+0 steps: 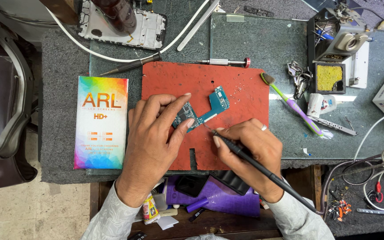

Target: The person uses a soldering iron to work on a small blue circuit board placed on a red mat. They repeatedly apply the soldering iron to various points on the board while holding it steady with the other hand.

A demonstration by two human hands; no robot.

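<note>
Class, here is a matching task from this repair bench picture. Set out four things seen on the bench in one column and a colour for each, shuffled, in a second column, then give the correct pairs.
Things
1. circuit board pinned by the left hand
2. work mat
3. sponge in its black tray
4. soldering iron handle in the right hand

Colours
A. yellow
B. black
C. blue-green
D. red

Pairs: 1-C, 2-D, 3-A, 4-B
</note>
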